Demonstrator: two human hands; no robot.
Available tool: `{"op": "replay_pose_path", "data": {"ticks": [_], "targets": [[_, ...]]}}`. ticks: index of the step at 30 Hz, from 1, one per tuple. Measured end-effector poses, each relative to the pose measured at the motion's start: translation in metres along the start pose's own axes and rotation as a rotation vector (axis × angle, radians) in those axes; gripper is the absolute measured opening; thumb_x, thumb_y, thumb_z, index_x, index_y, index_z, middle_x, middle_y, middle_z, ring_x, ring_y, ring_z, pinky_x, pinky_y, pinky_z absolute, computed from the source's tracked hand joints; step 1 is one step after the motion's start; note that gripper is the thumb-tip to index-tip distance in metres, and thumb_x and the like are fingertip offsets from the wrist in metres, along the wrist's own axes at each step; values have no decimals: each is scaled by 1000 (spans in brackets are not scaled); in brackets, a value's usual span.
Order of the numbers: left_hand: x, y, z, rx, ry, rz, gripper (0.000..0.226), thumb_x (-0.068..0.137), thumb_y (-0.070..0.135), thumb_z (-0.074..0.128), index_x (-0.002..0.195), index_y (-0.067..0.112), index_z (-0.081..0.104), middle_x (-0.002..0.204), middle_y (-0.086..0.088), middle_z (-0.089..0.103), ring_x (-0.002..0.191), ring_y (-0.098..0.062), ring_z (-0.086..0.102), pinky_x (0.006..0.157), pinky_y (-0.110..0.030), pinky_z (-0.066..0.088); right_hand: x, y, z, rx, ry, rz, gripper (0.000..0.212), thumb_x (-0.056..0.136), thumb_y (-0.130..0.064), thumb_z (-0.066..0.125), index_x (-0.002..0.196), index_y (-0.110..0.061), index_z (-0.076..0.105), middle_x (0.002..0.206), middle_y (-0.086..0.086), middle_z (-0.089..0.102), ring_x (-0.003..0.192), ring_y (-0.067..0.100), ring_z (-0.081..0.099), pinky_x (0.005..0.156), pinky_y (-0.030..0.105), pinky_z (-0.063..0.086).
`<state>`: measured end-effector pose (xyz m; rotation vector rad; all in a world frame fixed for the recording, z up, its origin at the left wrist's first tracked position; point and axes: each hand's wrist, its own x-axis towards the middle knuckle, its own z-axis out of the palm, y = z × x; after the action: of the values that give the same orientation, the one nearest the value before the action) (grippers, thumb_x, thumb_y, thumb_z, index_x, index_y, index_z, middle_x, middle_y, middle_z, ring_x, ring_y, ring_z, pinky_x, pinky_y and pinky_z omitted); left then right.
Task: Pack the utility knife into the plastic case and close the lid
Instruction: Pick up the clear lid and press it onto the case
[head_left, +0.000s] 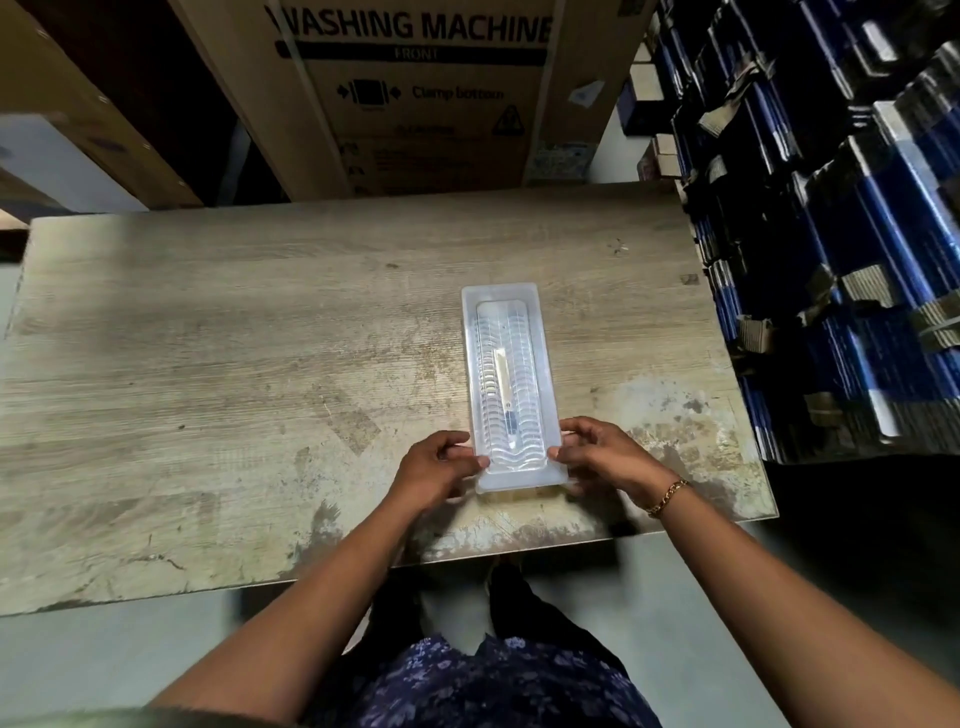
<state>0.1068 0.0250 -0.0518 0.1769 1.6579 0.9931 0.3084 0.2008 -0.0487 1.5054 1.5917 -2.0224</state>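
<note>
A long translucent plastic case (506, 322) lies lengthwise on the worn wooden table (208, 364), its ribbed lid down over it. Through the lid shows the utility knife (504, 384), a pale slim body with a dark part toward the near end. My left hand (439, 470) grips the case's near left corner, thumb on top of the lid. On the near right corner sits my right hand (602, 457), fingers on the rim and a gold bracelet at the wrist.
A large cardboard washing machine box (415, 93) stands behind the table. Stacks of blue and black bundles (831, 234) rise along the right edge. The table's near edge (467, 551) runs just below my hands.
</note>
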Motion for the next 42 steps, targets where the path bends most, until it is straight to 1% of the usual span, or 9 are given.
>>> {"op": "replay_pose_path", "data": {"ticks": [3,5,12,14,18,24,29,36,42], "targets": [[-7,-4,1,85,-70,-4,39,77,-2,80,113,8,68,100,-5,70,82,-19,70,71,-31,61,-5,7,2,-14,-71,-19,55,79,2,78,128,-14,60,126,11,69,111,31,70,89,53,59],[-6,-7,3,140,-61,32,40,76,-2,81,112,8,69,102,-6,70,83,-17,70,68,-27,60,-7,6,4,-29,-79,-38,53,81,8,74,126,-14,60,125,9,69,105,28,70,79,46,61],[-10,-21,5,353,-58,114,36,74,1,80,100,22,69,94,1,73,74,0,69,80,-19,57,-14,13,9,-219,-76,-74,60,78,9,76,130,-15,59,120,-1,68,89,9,70,68,20,57],[-13,-24,9,371,-7,128,36,78,-2,76,89,31,65,79,8,68,59,9,61,72,-8,49,-15,17,16,-176,-25,-80,51,83,8,72,126,-18,60,116,2,70,86,16,73,56,25,57],[-8,-24,5,406,-13,137,33,79,3,76,91,32,67,81,8,69,68,-2,63,79,-18,50,-13,14,19,-175,0,-59,43,87,4,69,125,-14,62,103,5,72,62,5,70,45,26,53],[-6,-20,3,437,12,164,21,84,8,75,98,22,74,81,8,70,60,9,61,63,-2,44,-12,1,15,-207,-11,-39,33,87,0,72,119,-10,70,91,4,76,56,16,65,48,27,56],[-9,-13,6,311,10,100,23,84,1,74,91,23,72,89,-13,72,60,-14,67,62,-36,64,-16,-5,7,-252,-13,-32,21,85,-8,76,105,0,72,89,10,72,67,24,66,59,34,57],[-11,-2,14,166,-12,16,19,85,-3,72,94,14,72,98,-25,74,79,-39,76,64,-41,59,-18,-16,-1,-177,-84,74,12,87,-4,73,97,0,68,81,14,73,63,20,73,52,30,59],[-8,2,13,122,-27,-76,29,81,-3,75,110,1,70,92,-21,75,79,-36,77,73,-55,59,-14,-25,-4,-168,-119,145,13,87,-6,74,94,-3,63,77,13,72,65,21,74,54,34,59]]}}
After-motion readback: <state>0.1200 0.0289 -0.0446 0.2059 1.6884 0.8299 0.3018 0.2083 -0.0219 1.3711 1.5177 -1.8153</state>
